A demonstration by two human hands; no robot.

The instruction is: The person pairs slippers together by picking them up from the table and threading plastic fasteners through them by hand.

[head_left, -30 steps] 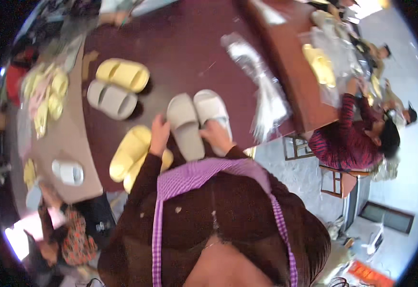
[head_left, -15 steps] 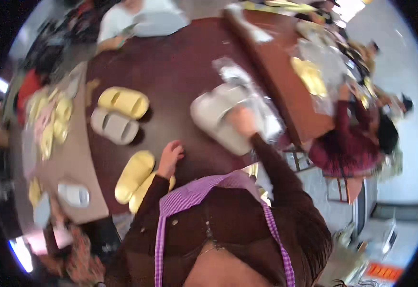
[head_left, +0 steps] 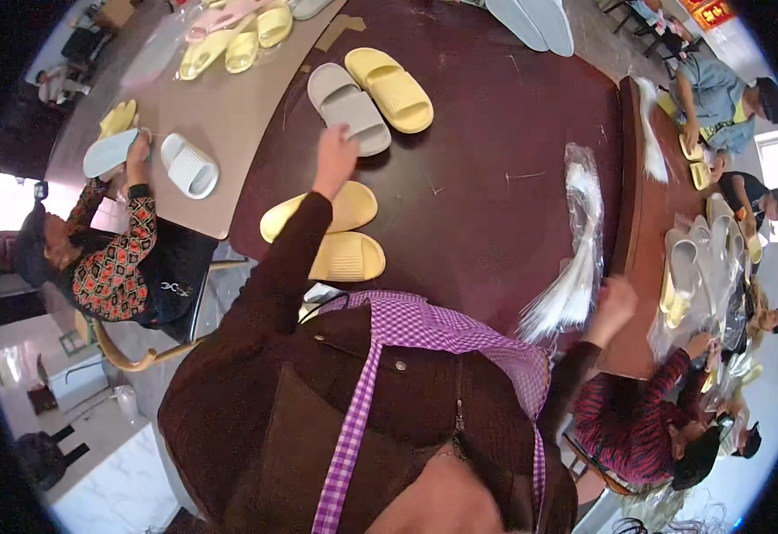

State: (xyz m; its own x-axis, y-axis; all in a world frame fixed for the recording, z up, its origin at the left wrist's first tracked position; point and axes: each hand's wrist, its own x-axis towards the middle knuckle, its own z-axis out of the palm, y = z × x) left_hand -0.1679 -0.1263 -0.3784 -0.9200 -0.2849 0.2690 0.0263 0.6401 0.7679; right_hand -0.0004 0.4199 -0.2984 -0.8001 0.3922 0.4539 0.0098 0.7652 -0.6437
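My left hand reaches across the table with bent fingers at the side edge of a grey slipper. That slipper lies beside a yellow slipper. Under my left forearm are two more yellow slippers, one nearer and one farther, both partly covered by the sleeve. My right hand is at the table's right side, its fingers curled and smeared by motion. Close by it lies a bundle of thin white plastic strands, partly inside a clear bag.
A dark red table lies before me. Pale blue-grey slippers are at its far edge. At left, a co-worker handles a pale blue slipper near a white one. Bagged slippers and several people are at right.
My view has turned. My right hand held a grey pair of slippers and has moved off right; that pair is no longer over the table. My left hand has reached the grey slipper.
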